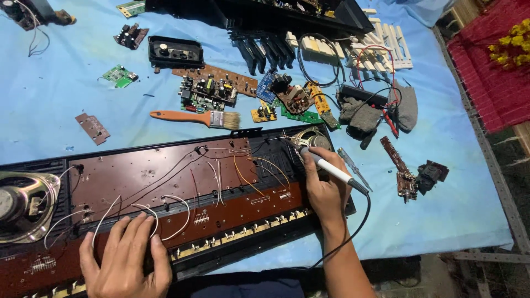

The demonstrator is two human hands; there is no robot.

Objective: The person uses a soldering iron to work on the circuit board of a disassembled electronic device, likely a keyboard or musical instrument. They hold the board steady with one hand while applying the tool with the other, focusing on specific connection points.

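Keyboard chassis (165,182): opened, brown circuit board up, lying across the blue sheet (66,105); it looks long, stiff and awkward, so grip its black plastic edges, never the board.
Left hand (126,259): you press it flat, fingers spread, on the chassis's near edge, closed on nothing.
Right hand (327,190): wrapped around the soldering iron (326,164) at the chassis's right end.
Soldering iron: light; hold the handle only; its tip points toward the chassis's right speaker (312,138).
Wires (165,207): thin, fragile; don't tug.
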